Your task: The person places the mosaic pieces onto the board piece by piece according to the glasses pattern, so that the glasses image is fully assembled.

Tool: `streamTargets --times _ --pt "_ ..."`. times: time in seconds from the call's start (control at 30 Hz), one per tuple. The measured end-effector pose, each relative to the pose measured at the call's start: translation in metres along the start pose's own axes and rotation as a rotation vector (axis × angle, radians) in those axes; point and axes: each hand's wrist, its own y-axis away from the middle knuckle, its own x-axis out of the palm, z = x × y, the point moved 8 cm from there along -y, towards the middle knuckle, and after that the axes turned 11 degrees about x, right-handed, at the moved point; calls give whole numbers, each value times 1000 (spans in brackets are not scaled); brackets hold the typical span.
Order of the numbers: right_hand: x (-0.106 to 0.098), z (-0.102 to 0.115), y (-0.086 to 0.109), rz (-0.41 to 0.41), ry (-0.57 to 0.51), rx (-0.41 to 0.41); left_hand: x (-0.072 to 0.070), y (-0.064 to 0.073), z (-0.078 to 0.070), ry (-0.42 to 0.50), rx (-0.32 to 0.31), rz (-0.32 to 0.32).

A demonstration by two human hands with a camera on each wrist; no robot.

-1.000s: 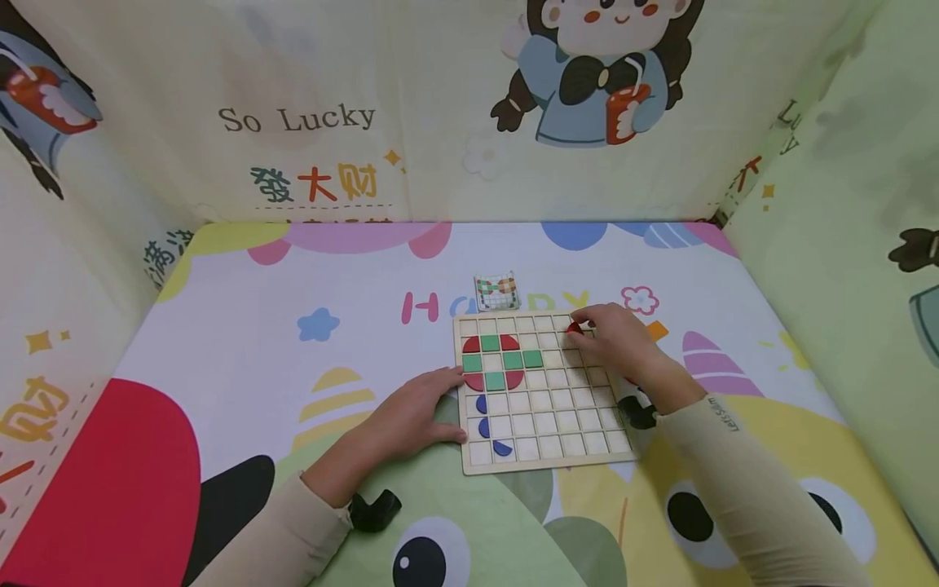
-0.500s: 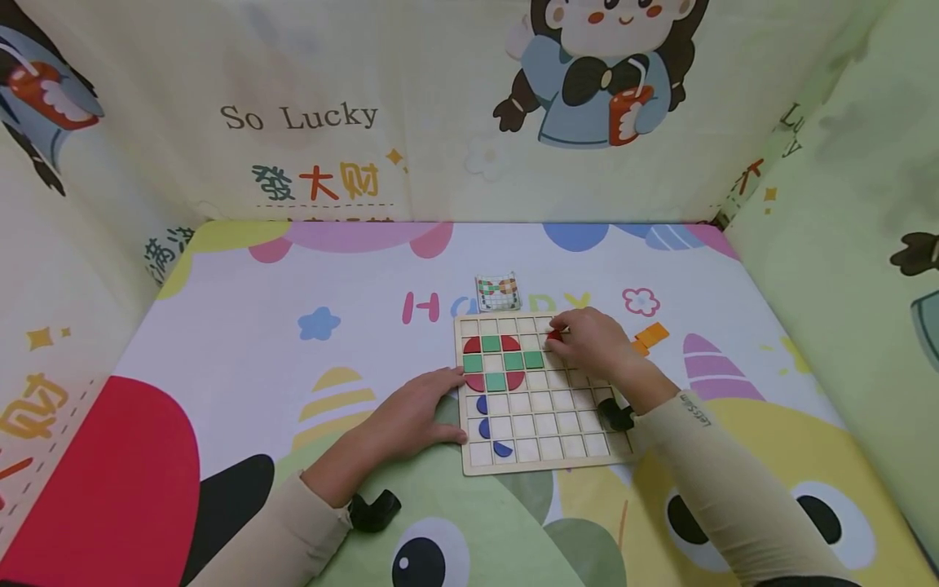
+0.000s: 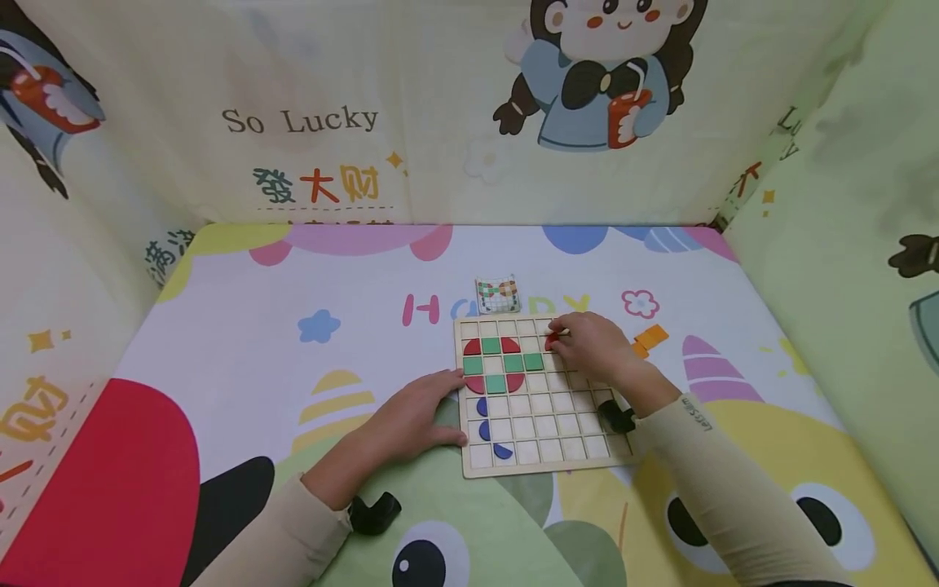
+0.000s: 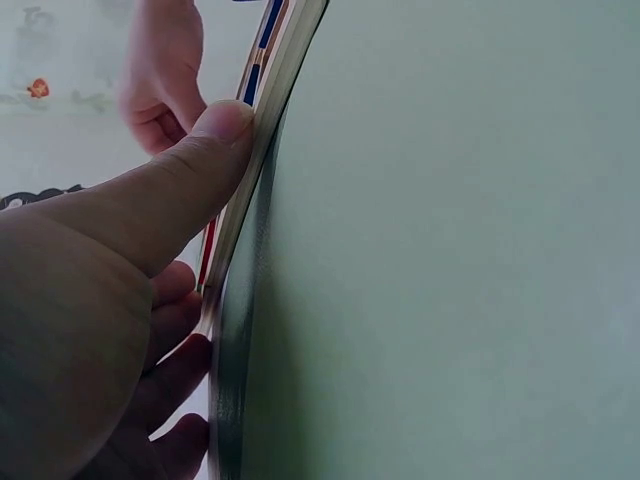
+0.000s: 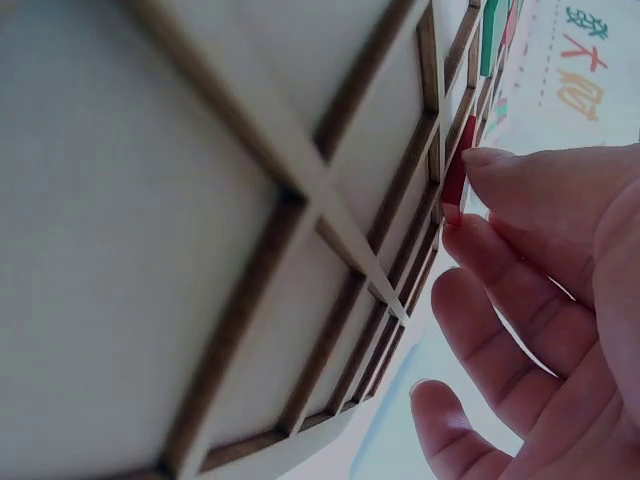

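A wooden grid board (image 3: 543,471) lies on the table with green square tiles (image 3: 533,362) and red quarter-round tiles (image 3: 516,382) in its upper left cells. Below them, blue rounded tiles (image 3: 485,430) sit in the left part. My left hand (image 3: 411,416) rests at the board's left edge, its thumb and fingertips touching the rim in the left wrist view. Over the upper right cells, my right hand (image 3: 596,346) pinches a red tile (image 5: 457,180) between thumb and finger. The tile stands tilted at the grid bars, and the fingers partly cover it in the head view.
Behind the board lies a small pattern card (image 3: 498,293). Orange tiles (image 3: 650,337) are on the table right of the board, beyond the right wrist. Printed cloth walls (image 3: 440,187) stand behind and at both sides.
My right hand has moved left across the board's upper part with the red tile, then slightly toward me. More of the orange tiles shows. The left hand stays put.
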Motion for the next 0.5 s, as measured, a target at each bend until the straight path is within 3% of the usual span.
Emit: streamTargets --times 0.5 --pt "-5 8 0 -1 -8 -49 -1 0 -2 3 0 1"
